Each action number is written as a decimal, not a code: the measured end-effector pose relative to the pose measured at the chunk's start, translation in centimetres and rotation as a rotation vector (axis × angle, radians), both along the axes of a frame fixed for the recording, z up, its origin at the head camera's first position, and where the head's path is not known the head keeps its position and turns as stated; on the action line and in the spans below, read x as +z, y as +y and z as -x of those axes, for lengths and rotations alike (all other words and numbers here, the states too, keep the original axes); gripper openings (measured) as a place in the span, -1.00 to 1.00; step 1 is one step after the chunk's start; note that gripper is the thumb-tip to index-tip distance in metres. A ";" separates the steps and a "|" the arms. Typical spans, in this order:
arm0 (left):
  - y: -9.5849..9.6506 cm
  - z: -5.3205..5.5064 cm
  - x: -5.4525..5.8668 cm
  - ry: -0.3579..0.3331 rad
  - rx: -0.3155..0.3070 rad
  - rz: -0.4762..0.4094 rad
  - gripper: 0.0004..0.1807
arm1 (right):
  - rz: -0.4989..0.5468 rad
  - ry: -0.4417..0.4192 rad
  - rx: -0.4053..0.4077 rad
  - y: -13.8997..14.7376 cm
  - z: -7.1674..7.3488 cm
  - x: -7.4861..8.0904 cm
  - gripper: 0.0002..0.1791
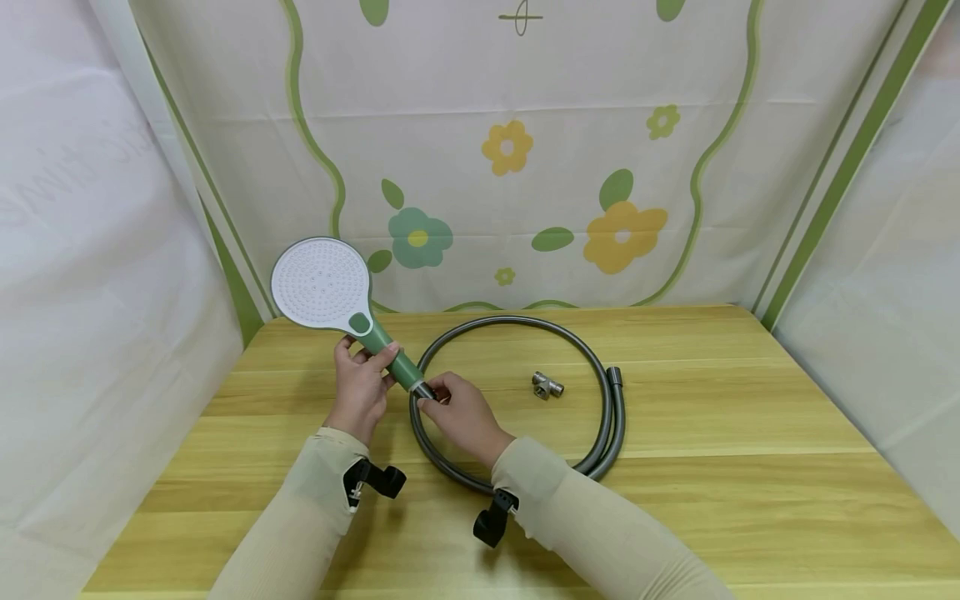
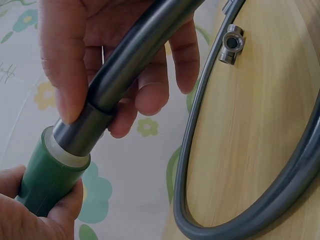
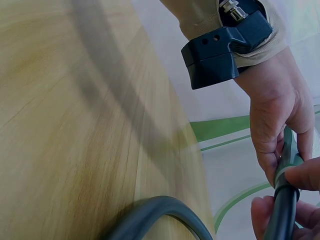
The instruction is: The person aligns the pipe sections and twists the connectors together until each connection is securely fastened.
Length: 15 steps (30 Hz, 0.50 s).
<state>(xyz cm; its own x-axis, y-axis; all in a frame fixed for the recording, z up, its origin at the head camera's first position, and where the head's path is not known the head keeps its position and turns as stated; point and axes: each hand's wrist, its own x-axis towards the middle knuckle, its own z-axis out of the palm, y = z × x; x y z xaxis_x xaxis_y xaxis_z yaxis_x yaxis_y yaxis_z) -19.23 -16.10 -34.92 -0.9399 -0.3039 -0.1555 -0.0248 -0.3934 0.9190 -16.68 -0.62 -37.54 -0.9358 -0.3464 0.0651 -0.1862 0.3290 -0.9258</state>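
Observation:
My left hand [image 1: 360, 385] grips the green handle of a shower head [image 1: 321, 283], whose round white spray face is turned up toward the head camera. At the handle's lower end, my right hand [image 1: 467, 414] pinches the dark collar of a grey shower hose [image 2: 82, 129] between thumb and fingers. In the left wrist view the collar sits against the white ring at the end of the green handle [image 2: 52, 172]. From there the hose runs in a large loop on the table, its other end [image 1: 615, 377] lying at the right.
A small metal tee fitting [image 1: 547, 386] lies on the wooden table [image 1: 750, 500] inside the hose loop. White cloth with printed flowers [image 1: 450, 75] hangs behind the table, and plain white cloth [image 1: 90, 275] stands on either side. Each wrist carries a black camera mount [image 1: 492, 518].

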 end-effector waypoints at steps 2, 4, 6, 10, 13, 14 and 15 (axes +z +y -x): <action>0.0 0.0 0.0 0.001 -0.002 0.000 -0.13 | 0.006 -0.011 0.001 0.0 0.0 0.1 -0.74; 0.0 0.0 0.0 0.003 -0.003 0.000 -0.13 | 0.009 -0.021 0.002 0.0 0.0 0.1 -0.73; 0.0 0.0 0.0 0.005 -0.003 -0.001 -0.14 | 0.011 -0.028 0.002 0.0 0.1 0.1 -0.73; 0.0 0.0 0.0 0.004 -0.001 0.000 -0.14 | 0.013 -0.039 0.003 -0.1 0.2 -0.1 -0.72; 0.0 0.0 0.0 0.002 0.001 -0.003 -0.14 | 0.019 -0.052 0.005 -0.2 0.2 -0.2 -0.71; 0.0 -0.1 0.0 0.002 0.001 -0.005 -0.14 | 0.023 -0.059 0.005 -0.2 0.2 -0.2 -0.70; 0.0 -0.1 0.0 0.002 0.003 -0.008 -0.14 | 0.028 -0.067 0.007 -0.2 0.2 -0.2 -0.69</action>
<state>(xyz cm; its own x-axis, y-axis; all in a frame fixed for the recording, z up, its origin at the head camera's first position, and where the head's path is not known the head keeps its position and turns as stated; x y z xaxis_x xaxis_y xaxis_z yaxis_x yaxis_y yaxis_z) -19.15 -16.13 -34.90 -0.9394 -0.3051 -0.1562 -0.0221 -0.4009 0.9158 -16.92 -0.78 -37.77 -0.9361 -0.3515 0.0122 -0.1257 0.3020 -0.9450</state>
